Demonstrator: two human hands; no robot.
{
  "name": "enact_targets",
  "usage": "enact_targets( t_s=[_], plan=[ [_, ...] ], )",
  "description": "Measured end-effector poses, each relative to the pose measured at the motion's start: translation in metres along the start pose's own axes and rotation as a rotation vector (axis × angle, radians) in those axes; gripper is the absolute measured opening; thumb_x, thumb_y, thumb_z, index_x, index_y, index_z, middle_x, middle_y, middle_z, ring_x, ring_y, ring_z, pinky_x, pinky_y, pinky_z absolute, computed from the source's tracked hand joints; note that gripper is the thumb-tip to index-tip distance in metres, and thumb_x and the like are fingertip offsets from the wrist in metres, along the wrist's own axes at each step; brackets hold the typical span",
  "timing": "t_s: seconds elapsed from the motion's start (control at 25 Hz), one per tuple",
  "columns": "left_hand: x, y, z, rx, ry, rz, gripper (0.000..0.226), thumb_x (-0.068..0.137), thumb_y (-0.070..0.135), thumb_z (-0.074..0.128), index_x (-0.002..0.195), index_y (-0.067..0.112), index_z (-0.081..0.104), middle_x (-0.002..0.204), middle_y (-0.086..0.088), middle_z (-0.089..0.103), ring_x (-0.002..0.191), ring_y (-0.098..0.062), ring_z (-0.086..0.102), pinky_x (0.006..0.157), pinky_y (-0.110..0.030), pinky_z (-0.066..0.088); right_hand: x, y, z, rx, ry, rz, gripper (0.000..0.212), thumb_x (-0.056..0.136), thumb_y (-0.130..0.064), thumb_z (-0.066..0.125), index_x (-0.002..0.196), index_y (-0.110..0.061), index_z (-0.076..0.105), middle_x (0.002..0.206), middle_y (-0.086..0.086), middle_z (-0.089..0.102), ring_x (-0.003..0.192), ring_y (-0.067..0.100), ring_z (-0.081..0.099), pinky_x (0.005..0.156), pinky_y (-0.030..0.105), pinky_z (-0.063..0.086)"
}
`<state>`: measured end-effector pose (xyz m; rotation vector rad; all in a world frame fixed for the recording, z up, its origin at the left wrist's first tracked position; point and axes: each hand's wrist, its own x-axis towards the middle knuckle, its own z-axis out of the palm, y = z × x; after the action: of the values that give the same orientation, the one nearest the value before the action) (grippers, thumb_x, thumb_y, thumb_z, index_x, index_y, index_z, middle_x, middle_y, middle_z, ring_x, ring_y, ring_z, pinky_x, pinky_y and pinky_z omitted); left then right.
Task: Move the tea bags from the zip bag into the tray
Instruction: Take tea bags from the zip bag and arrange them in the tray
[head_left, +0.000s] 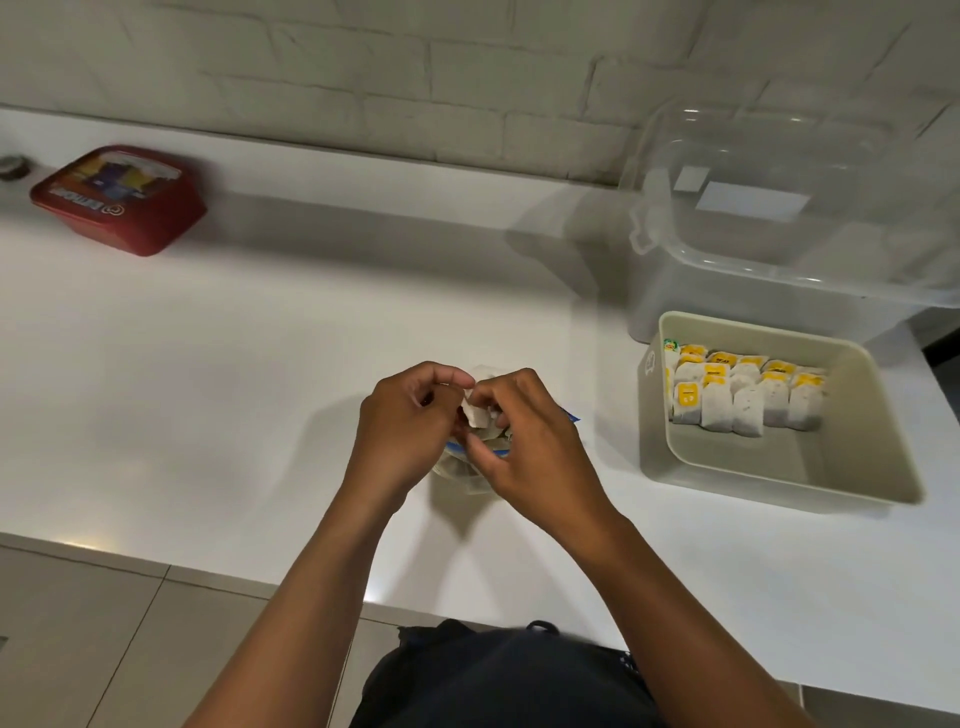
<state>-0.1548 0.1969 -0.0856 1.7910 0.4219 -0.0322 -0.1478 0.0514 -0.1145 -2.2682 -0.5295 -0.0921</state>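
Single head view, looking forward-down, close over counter.

— What is the person wearing?

— Nothing on the arms: both forearms are bare up to where the picture's lower edge cuts them off, with no sleeve showing. The left hand and right hand are bare too, with no glove.

— And the body?

— A dark garment, black or near it, fills the bottom middle. Its upper edge is rumpled, and a small loop of dark cloth stands up there. Its cut is too blurred to tell.
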Motion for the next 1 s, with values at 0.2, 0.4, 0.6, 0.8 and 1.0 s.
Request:
enact_targets(
  t_s=[0.2, 0.4, 0.6, 0.8, 1.0],
  plan=[
    [-0.006, 0.003, -0.002, -0.131, -0.085, -0.05, 0.026, 0.093, 0.01, 0.054, 0.095, 0.022, 0.077, 0.08, 0.003, 0.075, 0.081, -0.014, 0.073, 0.089, -0.037, 0.057, 0.002, 0.002, -0.008, 0.317, 0.128, 0.158, 0.006, 0.092, -0.016, 0.066, 0.093, -0.022, 0.065, 0.088, -0.013, 0.066, 0.076, 0.01, 0.065, 0.07, 0.028, 0.054],
    [-0.01, 0.007, 0.0, -0.005, -0.128, 0.081, 0.011, 0.088, 0.018, 0.071, 0.093, 0.026, 0.076, 0.081, 0.003, 0.073, 0.073, -0.011, 0.067, 0.074, -0.027, 0.053, -0.001, 0.004, -0.023, 0.547, 0.137, 0.287, 0.008, 0.092, -0.015, 0.068, 0.086, -0.02, 0.069, 0.075, -0.004, 0.071, 0.07, 0.016, 0.069, 0.069, 0.041, 0.059],
    [-0.013, 0.018, 0.02, 0.055, -0.093, 0.177, 0.004, 0.088, 0.029, 0.073, 0.086, 0.027, 0.076, 0.089, -0.002, 0.067, 0.07, -0.01, 0.06, 0.069, -0.028, 0.049, -0.006, 0.022, -0.047, 0.666, 0.115, 0.309, 0.004, 0.09, -0.014, 0.071, 0.088, -0.018, 0.072, 0.08, 0.002, 0.072, 0.072, 0.017, 0.068, 0.073, 0.042, 0.058],
    [-0.017, 0.035, 0.052, 0.04, -0.124, 0.148, 0.012, 0.093, 0.026, 0.066, 0.086, 0.021, 0.075, 0.085, 0.008, 0.071, 0.071, -0.006, 0.063, 0.067, -0.02, 0.048, -0.016, 0.04, -0.082, 0.75, 0.153, 0.339, 0.006, 0.09, -0.007, 0.069, 0.088, -0.012, 0.071, 0.078, 0.008, 0.072, 0.065, 0.013, 0.065, 0.063, 0.027, 0.054],
    [-0.021, 0.053, 0.103, 0.047, -0.127, 0.186, 0.014, 0.094, 0.018, 0.063, 0.087, 0.015, 0.075, 0.07, 0.01, 0.07, 0.062, -0.003, 0.06, 0.056, -0.012, 0.044, -0.032, 0.071, -0.133, 0.81, 0.226, 0.39, 0.003, 0.092, -0.006, 0.067, 0.091, -0.004, 0.069, 0.076, 0.006, 0.071, 0.064, 0.011, 0.063, 0.057, 0.021, 0.052]
  ],
)
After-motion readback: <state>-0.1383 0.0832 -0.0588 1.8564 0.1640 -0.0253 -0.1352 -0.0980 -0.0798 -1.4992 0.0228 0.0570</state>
